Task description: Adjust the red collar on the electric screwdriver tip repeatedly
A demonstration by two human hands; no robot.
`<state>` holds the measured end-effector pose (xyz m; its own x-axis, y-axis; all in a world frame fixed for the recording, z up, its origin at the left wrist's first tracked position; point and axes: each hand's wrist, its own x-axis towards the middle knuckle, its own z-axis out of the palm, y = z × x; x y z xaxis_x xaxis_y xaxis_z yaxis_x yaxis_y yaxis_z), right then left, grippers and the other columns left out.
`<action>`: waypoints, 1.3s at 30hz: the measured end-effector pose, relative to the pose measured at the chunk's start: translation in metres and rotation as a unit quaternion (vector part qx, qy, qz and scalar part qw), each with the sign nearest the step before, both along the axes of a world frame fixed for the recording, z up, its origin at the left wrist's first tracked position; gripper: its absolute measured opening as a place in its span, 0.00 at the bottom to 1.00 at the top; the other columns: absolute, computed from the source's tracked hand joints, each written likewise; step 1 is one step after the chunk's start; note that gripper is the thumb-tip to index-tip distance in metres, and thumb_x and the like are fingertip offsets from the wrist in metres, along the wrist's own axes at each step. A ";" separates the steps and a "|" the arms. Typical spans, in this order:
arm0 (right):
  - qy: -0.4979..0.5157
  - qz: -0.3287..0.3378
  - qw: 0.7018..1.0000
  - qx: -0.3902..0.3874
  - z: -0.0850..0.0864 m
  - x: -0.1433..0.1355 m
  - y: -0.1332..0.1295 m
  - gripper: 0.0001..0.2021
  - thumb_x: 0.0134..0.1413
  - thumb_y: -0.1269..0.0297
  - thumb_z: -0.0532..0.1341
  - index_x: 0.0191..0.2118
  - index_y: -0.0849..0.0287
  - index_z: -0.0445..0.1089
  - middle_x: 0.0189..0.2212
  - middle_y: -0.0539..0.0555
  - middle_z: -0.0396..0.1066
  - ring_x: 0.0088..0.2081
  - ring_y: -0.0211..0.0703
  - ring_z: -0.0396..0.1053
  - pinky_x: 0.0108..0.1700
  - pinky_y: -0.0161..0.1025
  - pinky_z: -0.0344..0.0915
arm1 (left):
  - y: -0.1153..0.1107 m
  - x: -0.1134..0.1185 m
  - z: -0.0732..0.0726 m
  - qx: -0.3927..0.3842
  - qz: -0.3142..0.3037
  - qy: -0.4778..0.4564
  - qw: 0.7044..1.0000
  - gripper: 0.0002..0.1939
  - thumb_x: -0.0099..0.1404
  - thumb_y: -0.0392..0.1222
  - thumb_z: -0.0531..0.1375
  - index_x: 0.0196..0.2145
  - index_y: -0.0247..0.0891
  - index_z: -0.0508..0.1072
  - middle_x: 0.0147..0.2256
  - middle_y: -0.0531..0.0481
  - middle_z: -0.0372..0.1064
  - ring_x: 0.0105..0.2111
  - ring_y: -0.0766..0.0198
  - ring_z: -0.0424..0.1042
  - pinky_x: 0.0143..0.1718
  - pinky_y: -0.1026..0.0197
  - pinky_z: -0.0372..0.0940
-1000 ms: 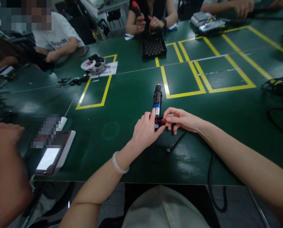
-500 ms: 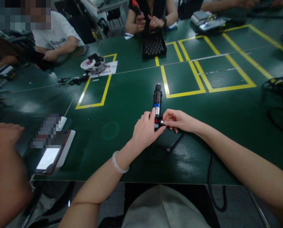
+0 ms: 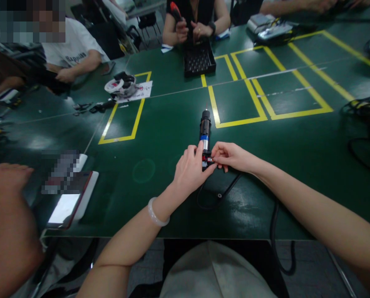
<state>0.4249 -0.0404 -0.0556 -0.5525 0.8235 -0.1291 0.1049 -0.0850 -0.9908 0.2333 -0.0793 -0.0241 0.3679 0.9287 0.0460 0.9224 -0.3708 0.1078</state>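
Note:
An opened electric screwdriver lies on the green table, its black nose and thin bit pointing away from me. A silver and blue motor section shows in its body, with small red and metal parts lower down. My left hand is closed around the near part from the left, index finger along the body and thumb across the near end. At the right side my right hand pinches at a small red and silver piece; its fingertips partly hide it. A black cable lies just below the hands.
Phones lie at the left beside another person's arm. Across the table sit a black tray, rolls of tape and a silver device. Co-workers sit opposite. Yellow tape marks rectangles; coiled cables lie at right.
My right hand has shifted slightly left, and the small piece in its fingertips is closer in to the screwdriver. My left hand stays in place.

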 end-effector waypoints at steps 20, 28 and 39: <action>-0.030 -0.087 0.994 0.062 0.005 0.013 0.010 0.07 0.55 0.74 0.57 0.40 0.58 0.62 0.24 0.48 0.67 0.23 0.34 0.66 0.17 0.28 0.61 | 0.008 -0.022 0.011 0.030 0.001 0.079 0.996 0.37 0.67 0.55 0.56 0.68 0.35 0.55 0.46 0.39 0.65 0.45 0.50 0.67 0.48 0.52 0.62; -0.032 -0.143 0.988 0.058 0.006 0.015 0.013 0.05 0.59 0.75 0.56 0.39 0.59 0.64 0.23 0.48 0.66 0.22 0.34 0.65 0.17 0.28 0.60 | 0.018 -0.103 0.017 0.050 0.056 0.174 0.982 0.35 0.70 0.56 0.51 0.67 0.33 0.57 0.47 0.36 0.67 0.48 0.45 0.66 0.54 0.47 0.57; -0.038 -0.142 0.988 0.052 0.004 0.012 0.011 0.05 0.59 0.76 0.56 0.38 0.60 0.66 0.25 0.49 0.67 0.23 0.34 0.66 0.18 0.28 0.61 | 0.059 -0.241 0.014 0.003 0.226 0.298 0.927 0.34 0.71 0.61 0.44 0.62 0.32 0.58 0.52 0.36 0.68 0.51 0.44 0.67 0.56 0.46 0.55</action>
